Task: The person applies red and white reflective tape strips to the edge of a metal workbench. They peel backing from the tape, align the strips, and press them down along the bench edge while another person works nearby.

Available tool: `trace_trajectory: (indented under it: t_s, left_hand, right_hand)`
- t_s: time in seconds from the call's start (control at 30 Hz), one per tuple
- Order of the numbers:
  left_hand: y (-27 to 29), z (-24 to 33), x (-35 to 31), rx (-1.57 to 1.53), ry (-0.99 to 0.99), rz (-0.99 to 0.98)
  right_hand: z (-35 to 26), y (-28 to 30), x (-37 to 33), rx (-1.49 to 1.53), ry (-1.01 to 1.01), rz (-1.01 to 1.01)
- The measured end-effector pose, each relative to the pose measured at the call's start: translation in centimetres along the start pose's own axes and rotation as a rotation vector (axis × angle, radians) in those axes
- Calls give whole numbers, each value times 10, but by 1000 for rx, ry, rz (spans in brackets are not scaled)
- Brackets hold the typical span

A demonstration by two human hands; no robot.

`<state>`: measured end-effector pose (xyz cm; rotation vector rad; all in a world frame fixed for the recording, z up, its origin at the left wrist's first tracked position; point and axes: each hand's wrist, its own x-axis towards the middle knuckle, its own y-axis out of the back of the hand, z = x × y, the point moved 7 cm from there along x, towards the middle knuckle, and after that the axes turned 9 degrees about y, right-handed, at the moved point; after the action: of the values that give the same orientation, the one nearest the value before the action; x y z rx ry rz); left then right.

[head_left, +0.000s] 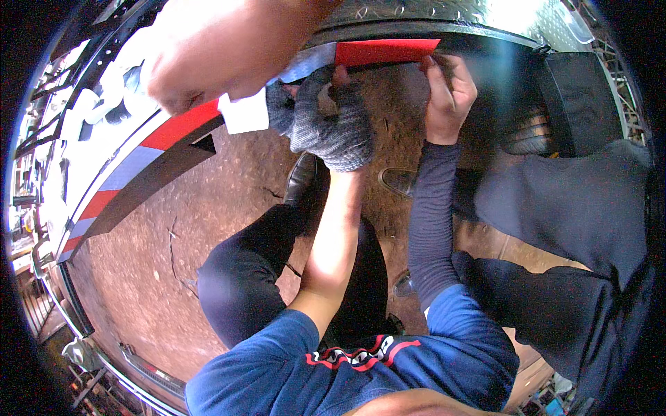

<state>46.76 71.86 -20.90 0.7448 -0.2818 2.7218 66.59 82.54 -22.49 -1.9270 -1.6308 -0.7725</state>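
A red and silver-white strip of reflective tape [388,53] runs along the curved edge at the top of the view. My right hand [451,93], bare below a dark sleeve, pinches the strip's red right end between thumb and fingers. My left hand [329,128] wears a grey knitted glove with bare fingertips showing. Its fingers are curled at the silver-white section, closed on the tape as far as I can see. A piece of white paper [246,114] juts out beside the glove; what holds it is hidden.
Another person's bare forearm [236,48] crosses closely at upper left, hiding part of the edge. Red and silver striping [118,177] follows the edge down the left. Dark-trousered legs [555,201] of someone stand at my right. Brown ground [146,270] lies below, with a thin twig.
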Motion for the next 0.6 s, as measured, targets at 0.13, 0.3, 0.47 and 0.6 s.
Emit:
trace_trajectory:
  t_s: [0.13,0.3,0.47,0.6]
  left_hand:
    - [3,-4,-1,72,27,-33]
    - [5,-6,-1,98,-33,58]
    - [6,0,1,53,-6,54]
    - [2,1,-4,124,-22,-16]
  right_hand:
    - [-4,-1,3,-10,31,13]
    - [-9,-7,2,37,7,50]
    - [-10,-6,2,-24,68,58]
    - [-8,-3,1,-14,59,69]
